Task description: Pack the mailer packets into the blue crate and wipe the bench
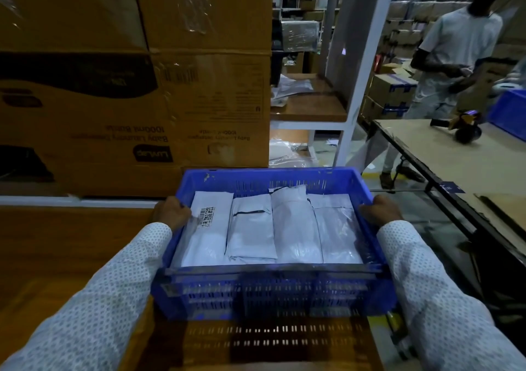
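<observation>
Above the brown wooden bench (57, 256), both hands, left hand (170, 214) and right hand (380, 210), grip the blue crate (273, 293) full of white mailer packets (296, 228), with big cardboard boxes (136, 85) stacked behind

Dim warehouse, stacked cartons (136, 85), shelving (308, 108)

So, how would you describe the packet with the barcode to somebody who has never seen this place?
Find the blue crate gripped by both hands. Four white mailer packets lie side by side inside. Take the leftmost packet, beside the left hand: only it shows a printed barcode label.
</observation>
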Demonstrator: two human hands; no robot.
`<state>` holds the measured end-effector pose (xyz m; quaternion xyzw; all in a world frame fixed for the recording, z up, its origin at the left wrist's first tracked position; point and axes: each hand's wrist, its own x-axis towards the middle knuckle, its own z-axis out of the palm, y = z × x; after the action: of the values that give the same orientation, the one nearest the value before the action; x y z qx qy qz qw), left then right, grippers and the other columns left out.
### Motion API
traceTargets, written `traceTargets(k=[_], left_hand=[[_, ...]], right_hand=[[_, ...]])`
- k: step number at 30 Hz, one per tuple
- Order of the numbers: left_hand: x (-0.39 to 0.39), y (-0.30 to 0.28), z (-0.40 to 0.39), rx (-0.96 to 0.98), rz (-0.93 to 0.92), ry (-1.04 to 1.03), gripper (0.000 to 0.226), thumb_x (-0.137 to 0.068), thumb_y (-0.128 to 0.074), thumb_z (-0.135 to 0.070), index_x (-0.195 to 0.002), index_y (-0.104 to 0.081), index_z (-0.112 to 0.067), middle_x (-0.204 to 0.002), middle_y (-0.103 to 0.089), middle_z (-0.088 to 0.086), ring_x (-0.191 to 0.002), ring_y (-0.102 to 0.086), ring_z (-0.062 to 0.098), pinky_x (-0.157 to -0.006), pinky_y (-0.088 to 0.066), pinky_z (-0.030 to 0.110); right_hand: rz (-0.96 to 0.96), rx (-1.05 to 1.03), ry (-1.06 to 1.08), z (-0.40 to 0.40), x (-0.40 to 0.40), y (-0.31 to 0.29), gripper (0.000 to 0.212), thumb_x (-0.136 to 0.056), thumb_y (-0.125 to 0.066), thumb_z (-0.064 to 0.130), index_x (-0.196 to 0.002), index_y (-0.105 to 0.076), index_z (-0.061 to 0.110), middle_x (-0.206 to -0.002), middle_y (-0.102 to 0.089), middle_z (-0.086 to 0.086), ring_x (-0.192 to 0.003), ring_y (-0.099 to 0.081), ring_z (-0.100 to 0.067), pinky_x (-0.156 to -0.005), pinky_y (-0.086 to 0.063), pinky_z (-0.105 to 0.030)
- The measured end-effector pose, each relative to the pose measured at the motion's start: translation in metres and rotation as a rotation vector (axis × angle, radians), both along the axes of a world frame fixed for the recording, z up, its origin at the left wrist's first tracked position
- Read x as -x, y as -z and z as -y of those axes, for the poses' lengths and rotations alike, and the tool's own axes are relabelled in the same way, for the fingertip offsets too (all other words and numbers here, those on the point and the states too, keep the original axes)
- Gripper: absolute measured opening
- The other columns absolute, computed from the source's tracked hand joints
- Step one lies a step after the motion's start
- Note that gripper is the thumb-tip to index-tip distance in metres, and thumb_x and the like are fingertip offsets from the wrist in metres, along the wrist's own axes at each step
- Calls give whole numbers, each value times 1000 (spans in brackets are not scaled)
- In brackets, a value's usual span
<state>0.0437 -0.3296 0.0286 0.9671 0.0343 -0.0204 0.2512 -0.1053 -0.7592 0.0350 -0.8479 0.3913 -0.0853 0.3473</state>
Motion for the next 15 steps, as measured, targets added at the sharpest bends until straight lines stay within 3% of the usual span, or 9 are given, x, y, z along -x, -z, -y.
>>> traceTargets(k=[8, 13, 15], left_hand=[[-11, 1, -1, -15, -8, -4, 21, -95, -53, -24, -86, -53, -4, -87, -57, 17, -79, -54, 31, -68, -40, 34], [-9, -1, -1, -3, -14, -2, 21, -95, -52, -22, -85, -54, -4, -86, -58, 16, -77, -55, 31, -55, -39, 32], [-9, -2, -3, 10, -16, -12, 21, -95, -52, -23, -88, -55, -3, -89, -61, 18, -78, -57, 32, -57, -40, 31]], right_hand=[[-7, 34, 22, 2, -6, 6, 21, -81, -64, 15, -100, -58, 8, -96, -56, -16, -82, -55, -29, -72, -41, -32], [6, 94, 26, 3, -7, 12, 20, -83, -65, 18, -97, -60, 6, -92, -58, -18, -77, -55, -30, -70, -41, -34], [-20, 120, 22, 3, -8, 12, 24, -83, -64, 21, -100, -61, 4, -91, -58, -17, -77, -56, -30, -69, -42, -34]])
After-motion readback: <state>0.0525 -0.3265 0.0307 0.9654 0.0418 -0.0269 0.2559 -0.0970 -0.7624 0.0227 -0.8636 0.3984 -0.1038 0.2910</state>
